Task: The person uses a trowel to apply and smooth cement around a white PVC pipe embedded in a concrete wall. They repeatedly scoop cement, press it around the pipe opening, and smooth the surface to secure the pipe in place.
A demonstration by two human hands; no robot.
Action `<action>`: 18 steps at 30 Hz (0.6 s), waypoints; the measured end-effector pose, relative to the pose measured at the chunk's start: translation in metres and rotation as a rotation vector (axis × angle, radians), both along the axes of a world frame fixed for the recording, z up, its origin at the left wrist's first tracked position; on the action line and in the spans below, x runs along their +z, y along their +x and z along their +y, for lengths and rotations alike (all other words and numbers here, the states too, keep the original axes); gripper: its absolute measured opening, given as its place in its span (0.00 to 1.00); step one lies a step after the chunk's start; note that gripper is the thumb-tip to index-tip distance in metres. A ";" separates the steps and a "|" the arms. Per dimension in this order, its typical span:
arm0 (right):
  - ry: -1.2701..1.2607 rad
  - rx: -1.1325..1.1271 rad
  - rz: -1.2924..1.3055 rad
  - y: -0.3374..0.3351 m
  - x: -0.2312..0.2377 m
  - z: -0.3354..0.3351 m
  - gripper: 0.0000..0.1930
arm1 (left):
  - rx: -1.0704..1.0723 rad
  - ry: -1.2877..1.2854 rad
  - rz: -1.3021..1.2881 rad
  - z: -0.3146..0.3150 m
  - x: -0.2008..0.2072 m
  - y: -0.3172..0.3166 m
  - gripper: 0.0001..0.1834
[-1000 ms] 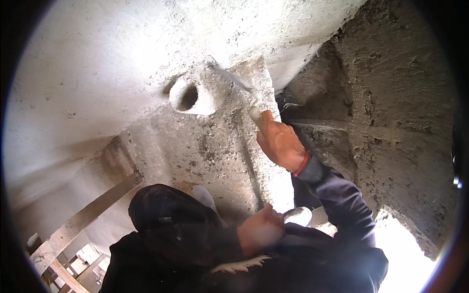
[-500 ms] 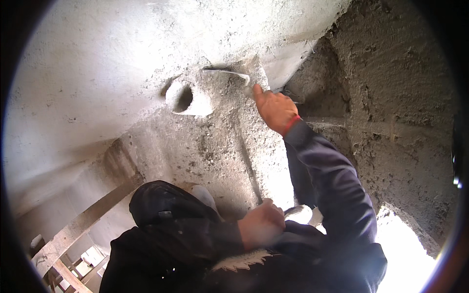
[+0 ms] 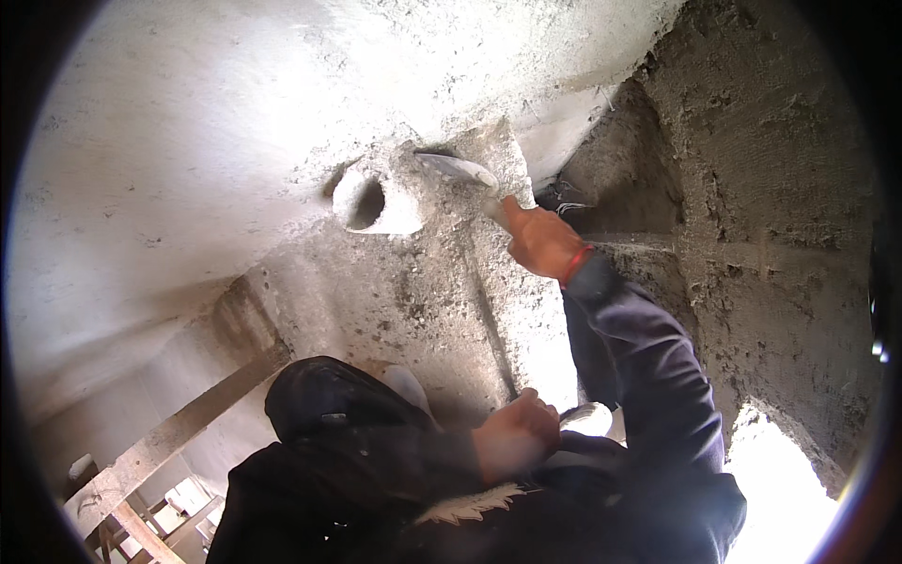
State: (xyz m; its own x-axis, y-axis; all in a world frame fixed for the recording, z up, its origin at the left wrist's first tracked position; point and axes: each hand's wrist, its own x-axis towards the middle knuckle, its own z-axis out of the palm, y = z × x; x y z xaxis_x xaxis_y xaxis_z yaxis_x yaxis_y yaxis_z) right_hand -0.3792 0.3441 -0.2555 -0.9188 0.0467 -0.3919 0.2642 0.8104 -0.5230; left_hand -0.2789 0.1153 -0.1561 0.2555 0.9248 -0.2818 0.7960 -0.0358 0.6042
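Left fingers [image 3: 540,408] curled, can't tell around what; right fingers [image 3: 511,206] grip a pale-handled metal trowel [image 3: 458,169], slipping could ding whitish round pipe [image 3: 400,215] left of them.

Pale pipe stub [image 3: 398,212], hollow, dark inside. Just right of stub: trowel [image 3: 458,169], blade pointing left; contact with concrete [image 3: 366,291] unclear. Right hand [image 3: 547,242], red wristband [image 3: 575,267], grips handle, right of and below stub. Left hand [image 3: 517,434] curled, well below stub, rightward; palm hidden. Long beam [image 3: 183,428] below-left of stub.
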 end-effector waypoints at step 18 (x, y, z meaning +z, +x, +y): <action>0.141 -0.026 0.021 0.000 -0.005 0.001 0.19 | 0.145 -0.033 -0.077 -0.013 -0.038 0.015 0.08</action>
